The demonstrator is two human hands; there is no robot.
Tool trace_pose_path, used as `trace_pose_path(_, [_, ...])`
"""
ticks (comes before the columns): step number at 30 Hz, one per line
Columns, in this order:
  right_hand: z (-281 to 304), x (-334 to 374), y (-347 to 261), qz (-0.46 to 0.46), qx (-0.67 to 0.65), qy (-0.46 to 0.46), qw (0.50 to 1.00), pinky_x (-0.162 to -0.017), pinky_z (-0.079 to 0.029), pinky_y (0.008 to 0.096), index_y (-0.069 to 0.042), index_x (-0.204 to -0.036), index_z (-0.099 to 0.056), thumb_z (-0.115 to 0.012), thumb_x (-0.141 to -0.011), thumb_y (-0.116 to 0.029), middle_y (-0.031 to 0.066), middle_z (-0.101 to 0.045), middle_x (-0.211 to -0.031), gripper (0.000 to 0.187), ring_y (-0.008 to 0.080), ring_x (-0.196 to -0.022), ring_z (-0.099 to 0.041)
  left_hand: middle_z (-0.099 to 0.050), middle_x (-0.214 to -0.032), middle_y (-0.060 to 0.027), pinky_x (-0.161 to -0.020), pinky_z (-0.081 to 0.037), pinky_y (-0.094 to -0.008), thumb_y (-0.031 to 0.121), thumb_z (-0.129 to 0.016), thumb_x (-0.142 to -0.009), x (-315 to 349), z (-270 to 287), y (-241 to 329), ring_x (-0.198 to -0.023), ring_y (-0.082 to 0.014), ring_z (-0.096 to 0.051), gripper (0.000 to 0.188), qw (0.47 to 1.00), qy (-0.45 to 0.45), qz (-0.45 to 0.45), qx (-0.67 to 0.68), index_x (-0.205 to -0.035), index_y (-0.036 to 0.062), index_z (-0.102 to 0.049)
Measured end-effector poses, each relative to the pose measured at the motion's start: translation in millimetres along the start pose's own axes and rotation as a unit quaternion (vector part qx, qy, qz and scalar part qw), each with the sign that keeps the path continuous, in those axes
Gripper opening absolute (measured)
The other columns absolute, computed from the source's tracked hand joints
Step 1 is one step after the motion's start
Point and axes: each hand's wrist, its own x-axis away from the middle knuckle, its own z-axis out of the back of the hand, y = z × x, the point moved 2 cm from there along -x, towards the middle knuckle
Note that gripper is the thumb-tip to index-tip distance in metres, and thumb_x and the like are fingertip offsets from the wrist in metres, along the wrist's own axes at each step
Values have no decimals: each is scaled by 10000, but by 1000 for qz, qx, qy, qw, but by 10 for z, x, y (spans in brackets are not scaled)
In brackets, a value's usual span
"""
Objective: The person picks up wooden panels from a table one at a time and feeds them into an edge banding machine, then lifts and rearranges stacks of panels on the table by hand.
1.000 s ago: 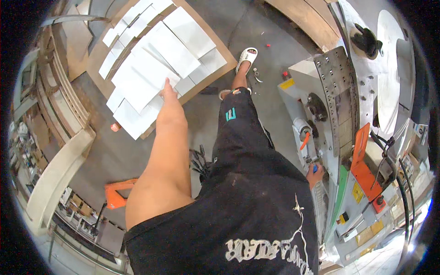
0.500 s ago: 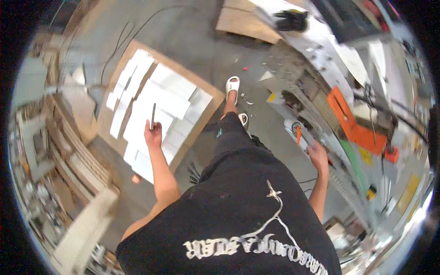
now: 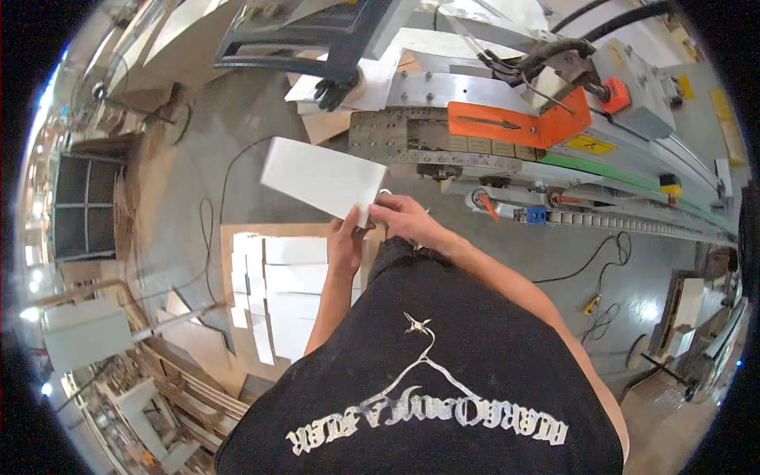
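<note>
A white rectangular board [image 3: 321, 176] is held up in front of me, tilted, its long side running to the far left. My left hand [image 3: 347, 237] grips its near right corner from below, thumb on the white face. Beside it my right hand [image 3: 408, 220] has fingers closed at the same end; some fingertips are hidden behind the edge. Below and left of the board, white panels [image 3: 293, 305] lie in rows on a brown sheet [image 3: 237, 228] on the floor. My left forearm covers part of them.
A long machine with an orange guard [image 3: 491, 123] and a metal track [image 3: 380, 138] runs along the far right. A black glove [image 3: 339, 91] lies on its left end. Cables [image 3: 207, 237] trail over the floor. Stacked wooden strips [image 3: 190, 388] stand at lower left.
My view has swung toward the machine. My left hand was over the panels with a thin dark-edged piece, my right near the machine; now both meet on the white board.
</note>
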Motion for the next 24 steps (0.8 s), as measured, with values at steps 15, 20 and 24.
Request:
trace_pose_path(15, [708, 264, 87, 49, -169, 164, 971, -764, -520, 311, 37, -1143, -551, -560, -925, -203, 101, -638, -998, 324, 191, -862, -647, -578, -717, -38, -527, -440, -282, 232, -658, -874, -1104, 270, -134, -586, -131, -542, 223, 988, 79, 29, -130, -863, 19, -594])
trace_pose_path(20, [1217, 220, 127, 84, -176, 261, 945, -704, -550, 341, 42, -1109, -544, -541, -933, -213, 147, -644, -987, 310, 224, -800, -671, -584, -782, -68, -540, -455, -253, 215, -716, -822, -1504, 441, 345, -602, -126, -562, 352, 962, 116, -2, -248, -1016, -20, -539])
trace_pose_path(24, [1355, 359, 275, 101, -255, 353, 895, -768, -531, 354, 54, -1090, -544, -541, -915, -188, 174, -648, -987, 299, 246, -905, -657, -593, -778, -76, -533, -461, -248, 216, -722, -811, -1564, 243, 409, -596, -122, -576, 407, 942, 125, -32, -308, -1083, -24, -537])
